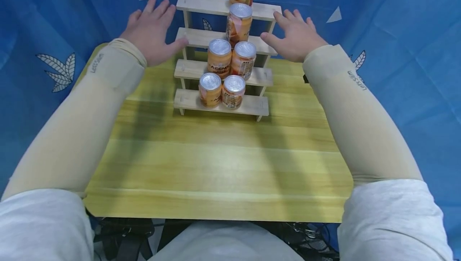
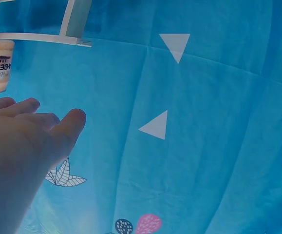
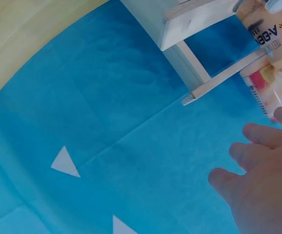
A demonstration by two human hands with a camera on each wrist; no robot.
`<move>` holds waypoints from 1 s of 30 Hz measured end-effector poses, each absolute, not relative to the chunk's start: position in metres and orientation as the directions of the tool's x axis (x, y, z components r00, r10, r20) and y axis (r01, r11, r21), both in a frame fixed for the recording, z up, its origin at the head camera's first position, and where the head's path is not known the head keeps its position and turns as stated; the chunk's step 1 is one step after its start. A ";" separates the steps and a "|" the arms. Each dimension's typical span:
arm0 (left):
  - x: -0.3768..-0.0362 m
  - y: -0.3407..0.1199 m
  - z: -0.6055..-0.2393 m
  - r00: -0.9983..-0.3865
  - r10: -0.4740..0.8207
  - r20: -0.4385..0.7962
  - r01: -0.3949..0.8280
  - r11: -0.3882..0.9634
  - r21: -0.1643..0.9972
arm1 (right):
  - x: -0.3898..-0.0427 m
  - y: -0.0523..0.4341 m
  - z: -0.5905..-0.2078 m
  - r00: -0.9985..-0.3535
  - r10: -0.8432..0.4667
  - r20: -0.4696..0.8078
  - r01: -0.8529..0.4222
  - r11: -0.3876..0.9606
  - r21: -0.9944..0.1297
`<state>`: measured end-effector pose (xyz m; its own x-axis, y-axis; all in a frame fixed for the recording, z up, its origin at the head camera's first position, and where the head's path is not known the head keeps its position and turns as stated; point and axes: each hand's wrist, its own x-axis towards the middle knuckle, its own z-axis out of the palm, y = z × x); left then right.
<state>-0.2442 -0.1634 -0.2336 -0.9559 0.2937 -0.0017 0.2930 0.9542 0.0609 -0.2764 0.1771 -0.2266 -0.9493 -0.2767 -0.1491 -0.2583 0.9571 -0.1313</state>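
Head view: six cans (image 1: 219,59), silver tops hiding their contents, stand on one four-step rack (image 1: 188,97): two each on the nearest and second steps, one each on the third and farthest. The left hand (image 1: 153,35) is near the rack's far left, the right hand (image 1: 295,37) near its far right; both hold nothing, fingers spread, mostly straight.

I wear a pale grey-white top (image 1: 223,243), its loose, creased sleeves (image 1: 392,217) ending near my elbows. From under them, cream arm covers (image 1: 68,137) run smooth and close — each printed "Let's Slim" in small dark letters (image 1: 357,81) by the wrist — and leave my hands (image 1: 150,35) bare. A scrap of black (image 1: 305,79) shows beside the right cuff (image 1: 320,57).
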 end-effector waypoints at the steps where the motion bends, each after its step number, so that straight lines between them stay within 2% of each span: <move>1: -0.245 -0.164 -0.235 -0.956 0.293 -0.008 0.292 0.954 0.064 | -0.276 0.178 -0.228 -0.950 -0.273 -0.150 -0.255 0.958 -0.130; 26: -0.247 -0.163 -0.248 -0.950 0.310 -0.047 0.305 0.948 0.088 | -0.269 0.178 -0.246 -0.952 -0.261 -0.160 -0.236 0.958 -0.163; 30: -0.247 -0.163 -0.255 -0.946 0.307 -0.100 0.296 0.949 0.107 | -0.271 0.178 -0.247 -0.966 -0.227 -0.127 -0.199 0.959 -0.203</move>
